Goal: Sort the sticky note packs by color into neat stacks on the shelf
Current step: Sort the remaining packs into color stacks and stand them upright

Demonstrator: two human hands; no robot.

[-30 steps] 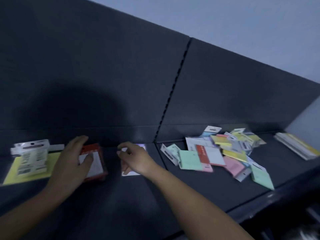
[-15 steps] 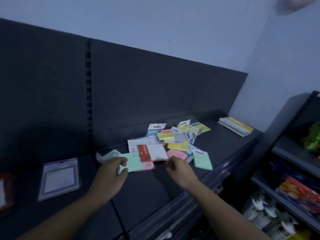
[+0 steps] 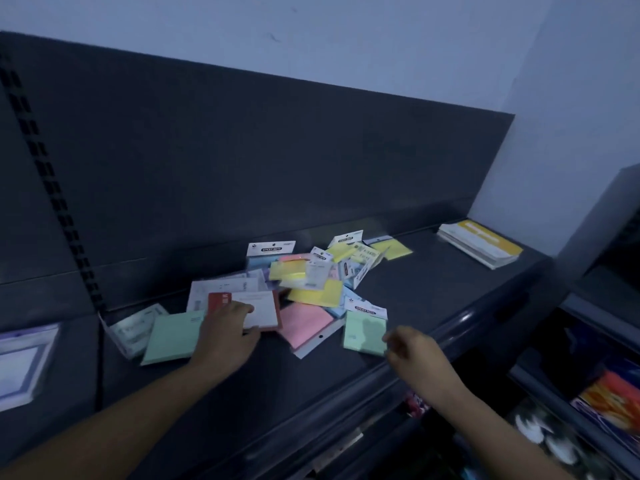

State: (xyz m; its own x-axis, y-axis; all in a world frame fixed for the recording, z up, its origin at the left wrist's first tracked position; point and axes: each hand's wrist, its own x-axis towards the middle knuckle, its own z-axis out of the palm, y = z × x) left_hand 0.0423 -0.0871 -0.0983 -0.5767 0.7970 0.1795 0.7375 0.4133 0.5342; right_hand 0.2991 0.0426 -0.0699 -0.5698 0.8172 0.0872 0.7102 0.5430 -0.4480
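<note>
— Sticky note packs: where are they found?
— A loose, overlapping heap is seen on the dark shelf; yellow, pink, blue and green are mixed.
— How is the left hand placed?
— A red-edged pack at the heap's near left is grasped by it, thumb on top, fingers curled at the near edge.
— And the right hand?
— Its fingers are loosely curled at the corner of a small green pack; whether that pack is pinched cannot be told.
— What else is shown?
— A purple-framed pack is laid apart at far left, a yellow-topped stack at far right.
</note>
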